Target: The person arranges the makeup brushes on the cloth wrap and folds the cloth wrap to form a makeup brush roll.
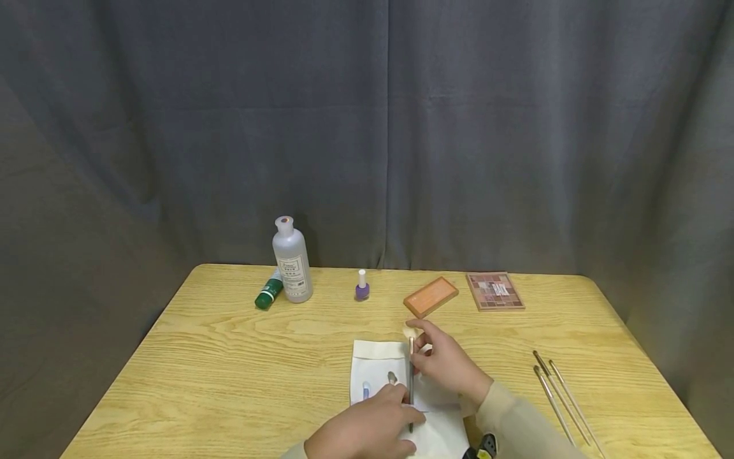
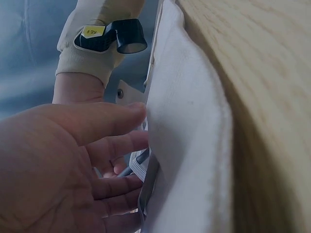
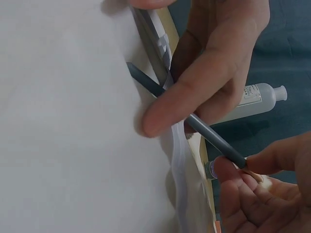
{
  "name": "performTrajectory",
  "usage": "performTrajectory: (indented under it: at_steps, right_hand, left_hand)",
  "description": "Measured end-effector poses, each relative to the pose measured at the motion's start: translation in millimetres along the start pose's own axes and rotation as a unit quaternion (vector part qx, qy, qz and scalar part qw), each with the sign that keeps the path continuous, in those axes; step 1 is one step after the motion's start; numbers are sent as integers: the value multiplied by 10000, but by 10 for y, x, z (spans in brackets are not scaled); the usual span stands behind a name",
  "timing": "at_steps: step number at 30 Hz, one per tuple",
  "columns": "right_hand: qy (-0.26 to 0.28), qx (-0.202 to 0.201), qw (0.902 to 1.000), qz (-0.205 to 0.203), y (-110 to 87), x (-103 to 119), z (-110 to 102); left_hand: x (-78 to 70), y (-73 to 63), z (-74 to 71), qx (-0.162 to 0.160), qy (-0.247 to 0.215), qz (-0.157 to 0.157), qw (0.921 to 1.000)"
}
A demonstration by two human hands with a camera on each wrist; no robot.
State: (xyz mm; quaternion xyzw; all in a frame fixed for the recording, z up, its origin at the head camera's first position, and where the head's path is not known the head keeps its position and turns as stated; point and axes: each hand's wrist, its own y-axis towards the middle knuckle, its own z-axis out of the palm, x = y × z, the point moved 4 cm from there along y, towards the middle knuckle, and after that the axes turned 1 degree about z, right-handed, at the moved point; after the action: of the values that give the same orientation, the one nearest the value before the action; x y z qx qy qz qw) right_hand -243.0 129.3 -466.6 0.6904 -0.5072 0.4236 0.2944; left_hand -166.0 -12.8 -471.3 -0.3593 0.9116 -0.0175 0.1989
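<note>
A makeup brush (image 1: 411,376) with a pale, fluffy head and dark handle is pinched near its head by my right hand (image 1: 450,366). Its handle (image 3: 214,138) slants across the pocket edge of a white fabric pouch (image 1: 378,350), the tip lying against the cloth in the right wrist view. Over the pouch's lower part rests my left hand (image 1: 367,424), its fairly straight fingers touching the cloth beside the handle. A blue-handled item (image 1: 366,390) and a darker brush head (image 1: 392,377) poke out of the pouch to the left of the held brush.
Several thin brushes (image 1: 562,395) lie at the right. Along the back stand a clear bottle (image 1: 294,268) and a purple nail polish bottle (image 1: 362,291). A green tube (image 1: 269,291), an orange-brown palette (image 1: 431,296) and an eyeshadow palette (image 1: 496,291) lie there too.
</note>
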Motion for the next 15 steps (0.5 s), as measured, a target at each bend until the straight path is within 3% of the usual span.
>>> performTrajectory:
  at_steps: [5,15]
  right_hand:
    - [-27,149,9998,117,-22,-15,21]
    - [-303,949,9946,277,-125,-77,97]
  left_hand:
    - [-18,15,0,74,271,123,9995]
    - [10,19,11,153,-3,188,9997]
